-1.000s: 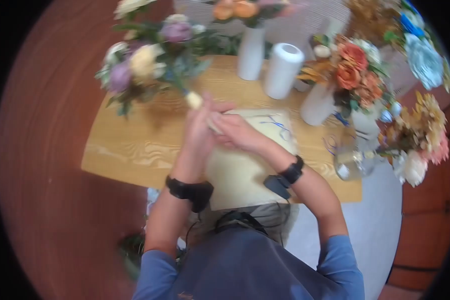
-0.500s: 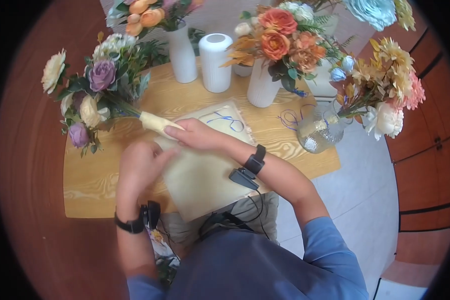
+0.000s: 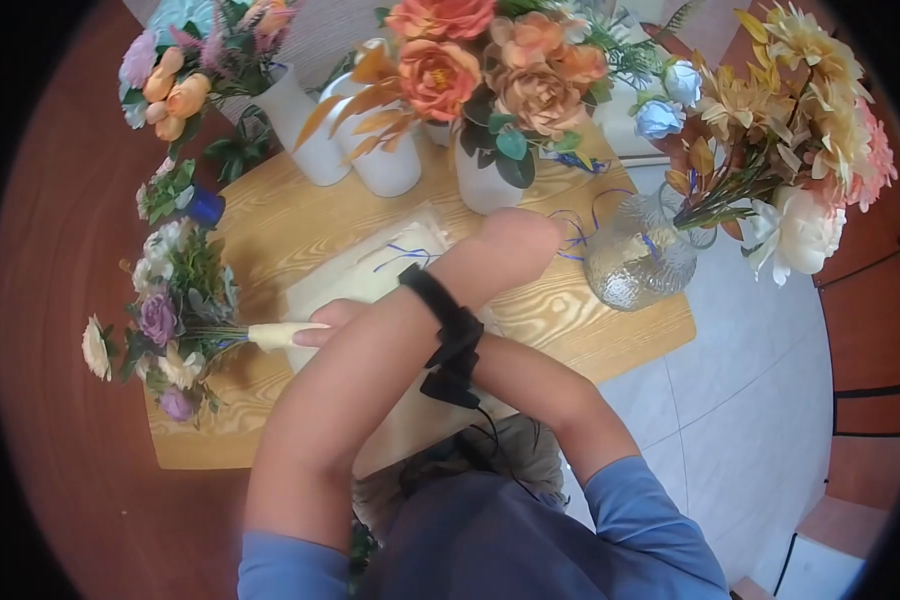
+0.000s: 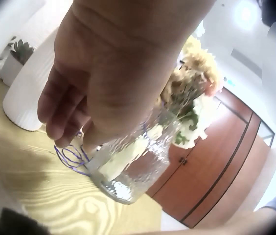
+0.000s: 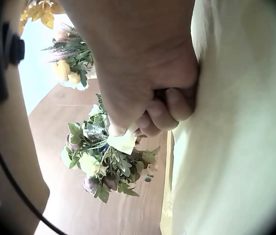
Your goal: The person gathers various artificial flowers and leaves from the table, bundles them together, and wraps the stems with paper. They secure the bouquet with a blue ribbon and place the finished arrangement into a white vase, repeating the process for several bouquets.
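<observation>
My right hand [image 3: 338,314] grips the cream-wrapped stems [image 3: 273,336] of a bouquet [image 3: 158,318] of purple and cream flowers. The blooms point left, past the table's left part. In the right wrist view, curled fingers [image 5: 160,117] hold the wrap, partly hidden by the hand. Crossing above the right forearm, my left hand [image 3: 505,250] reaches to the right, its fingers hidden in the head view. The left wrist view shows these fingers [image 4: 62,115] loosely bent downward, fingertips right at a coil of thin blue-purple ribbon [image 4: 72,160], beside a clear textured glass vase [image 4: 138,169].
A cream sheet [image 3: 320,275] with a blue ribbon piece lies under the arms. White vases [image 3: 385,165] and an orange flower arrangement [image 3: 440,75] stand at the back. Tan and white flowers [image 3: 770,150] lean right from the glass vase. A blue ribbon spool [image 3: 206,206] is at the left.
My left hand has left the bouquet's side and swung right, over the right forearm, toward the ribbon. The right hand has kept hold of the bouquet, now lower. The head view has shifted.
</observation>
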{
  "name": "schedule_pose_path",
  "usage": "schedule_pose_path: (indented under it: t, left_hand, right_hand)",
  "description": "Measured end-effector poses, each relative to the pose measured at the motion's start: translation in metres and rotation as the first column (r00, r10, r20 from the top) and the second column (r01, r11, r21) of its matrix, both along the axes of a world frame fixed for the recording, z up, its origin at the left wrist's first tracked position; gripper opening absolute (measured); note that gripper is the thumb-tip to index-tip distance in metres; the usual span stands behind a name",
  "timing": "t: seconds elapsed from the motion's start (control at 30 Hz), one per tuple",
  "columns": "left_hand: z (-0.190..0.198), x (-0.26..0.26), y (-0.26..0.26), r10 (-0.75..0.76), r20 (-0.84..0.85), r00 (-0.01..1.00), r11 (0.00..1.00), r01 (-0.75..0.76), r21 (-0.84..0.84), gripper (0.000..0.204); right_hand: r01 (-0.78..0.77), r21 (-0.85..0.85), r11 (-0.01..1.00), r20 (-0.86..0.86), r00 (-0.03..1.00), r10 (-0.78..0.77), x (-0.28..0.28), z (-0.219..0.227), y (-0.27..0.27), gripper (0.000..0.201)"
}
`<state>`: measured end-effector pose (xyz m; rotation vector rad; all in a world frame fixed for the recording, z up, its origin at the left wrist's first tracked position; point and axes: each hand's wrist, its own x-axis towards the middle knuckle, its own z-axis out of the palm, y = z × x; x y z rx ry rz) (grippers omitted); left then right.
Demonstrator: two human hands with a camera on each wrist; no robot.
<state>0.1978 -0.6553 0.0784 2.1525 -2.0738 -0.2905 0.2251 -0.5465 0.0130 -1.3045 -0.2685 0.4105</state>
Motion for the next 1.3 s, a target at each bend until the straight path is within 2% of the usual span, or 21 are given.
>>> schedule_pose_path:
  t: [0.07,0.1,0.2,0.27,0.3,0.37,0.47,0.53,0.6,0.67,0.7,0.73,0.77,0.83,0.87,0.93,1.0,1.03,1.1,1.17,1.3]
  left_hand:
    - [-0.022,0.009,-0.017,-0.022,0.075,0.997,0.993,0.013,0.114,0.015]
    - [-0.028,0.014,-0.022,-0.022,0.071,0.997,0.993,0.013,0.116,0.015]
    - [-0.036,0.025,-0.020,-0.036,0.072,0.997,0.999,0.033,0.040,0.010]
    - [-0.004,0.026,-0.002,-0.019,-0.036,0.999,0.993,0.015,-0.121,0.006]
    - [0.010,0.027,0.008,-0.019,-0.036,0.999,0.993,0.015,-0.115,0.006]
    - [0.041,0.031,0.029,-0.031,-0.185,0.982,0.984,-0.002,-0.176,0.008]
    - [0.081,0.036,0.062,-0.046,-0.210,0.977,0.985,0.009,-0.174,0.008]
    - [0.095,0.040,0.082,0.011,-0.224,0.975,0.969,-0.065,-0.238,0.007]
    - [0.101,0.044,0.097,0.086,-0.230,0.969,0.966,-0.137,-0.219,0.007]
    - [0.101,0.049,0.105,0.160,-0.236,0.959,0.957,-0.210,-0.202,0.007]
    - [0.096,0.053,0.105,0.174,-0.119,0.978,0.966,-0.193,-0.172,0.006]
    - [0.090,0.058,0.105,0.182,-0.001,0.983,0.974,-0.180,-0.138,0.009]
    - [0.080,0.061,0.104,0.188,-0.002,0.982,0.972,-0.186,-0.142,0.009]
    - [0.067,0.063,0.096,0.169,0.192,0.967,0.985,-0.158,-0.074,0.010]
    - [0.060,0.063,0.089,0.176,0.189,0.966,0.983,-0.163,-0.079,0.010]
    - [0.056,0.049,0.064,0.018,0.147,0.989,0.998,-0.026,0.055,0.009]
    - [0.053,0.031,0.034,-0.113,0.080,0.990,0.988,0.103,0.116,0.011]
    - [0.046,0.021,0.019,-0.119,0.065,0.991,0.981,0.107,0.164,0.012]
    - [0.026,0.009,-0.006,-0.123,0.048,0.991,0.972,0.111,0.208,0.014]
    - [0.008,0.003,-0.020,-0.172,-0.001,0.985,0.976,0.171,0.136,0.020]
    - [-0.016,0.004,-0.032,-0.134,-0.023,0.991,0.986,0.136,0.098,0.017]
  right_hand:
    - [0.048,-0.099,0.994,0.033,0.998,-0.045,0.004,0.011,-0.002,0.042]
    - [0.047,-0.096,0.994,0.029,0.999,-0.044,0.005,0.005,-0.002,0.042]
    - [0.036,0.075,0.997,-0.082,0.996,-0.030,0.008,-0.009,0.000,0.037]
    - [0.062,0.138,0.988,-0.046,0.997,-0.056,0.006,-0.014,-0.004,0.037]
    - [0.071,0.154,0.986,-0.008,0.997,-0.070,0.006,-0.014,-0.005,0.037]
    - [0.084,0.147,0.986,0.100,0.990,-0.100,0.008,-0.012,-0.006,0.037]
    - [0.113,0.077,0.991,0.320,0.938,-0.132,0.015,-0.012,0.000,0.037]
    - [0.137,0.003,0.991,0.453,0.883,-0.124,0.021,-0.015,0.005,0.037]
    - [0.138,-0.032,0.990,0.482,0.870,-0.106,0.026,-0.021,0.009,0.037]
    - [0.114,-0.225,0.968,0.365,0.931,-0.025,0.032,-0.028,0.011,0.025]
    - [0.097,-0.290,0.952,0.323,0.947,0.001,0.030,-0.023,0.010,0.023]
    - [0.136,-0.143,0.980,0.362,0.929,-0.076,0.026,-0.018,0.008,0.029]
    - [0.159,0.004,0.987,0.397,0.906,-0.147,0.021,-0.014,0.007,0.039]
    - [0.142,0.154,0.978,0.359,0.914,-0.189,0.017,-0.008,0.002,0.037]
    - [0.132,0.192,0.972,0.290,0.939,-0.185,0.015,-0.006,-0.001,0.037]
    - [0.119,0.247,0.962,0.122,0.981,-0.152,0.007,-0.006,-0.008,0.035]
    - [0.117,0.295,0.948,-0.035,0.993,-0.111,-0.005,-0.008,-0.017,0.033]
    - [0.117,0.310,0.944,-0.093,0.991,-0.092,-0.009,-0.008,-0.019,0.033]
    - [0.093,0.316,0.944,-0.148,0.988,-0.048,-0.014,-0.003,-0.018,0.031]
    - [0.050,0.294,0.955,-0.182,0.983,0.004,-0.010,0.001,-0.008,0.030]
    - [0.043,0.219,0.975,-0.143,0.990,-0.012,-0.003,0.010,-0.003,0.033]
